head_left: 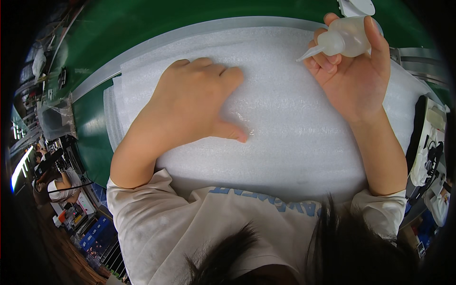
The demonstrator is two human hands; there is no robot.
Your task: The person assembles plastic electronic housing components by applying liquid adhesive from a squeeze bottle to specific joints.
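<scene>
My right hand [354, 83] is closed around a small translucent squeeze bottle [354, 35] at the upper right. The bottle lies tilted on its side in the fingers, and its thin tapered nozzle [311, 53] points down to the left. Below it spreads a white foam sheet [285, 156], topmost of several layers. On the left of that sheet rests my left hand [199, 97], back up, thumb stretched away from the bent fingers; nothing shows in it, though the fingertips are partly hidden. Beside the thumb tip is a small glossy spot on the foam.
The foam lies on a green table [95, 118], with a pale strip [213, 26] curving behind it. A round white object [358, 7] is at the far right. Plastic-covered items [422, 156] stand at right. Off to the left, another person [64, 185] sits near blue bins [95, 232].
</scene>
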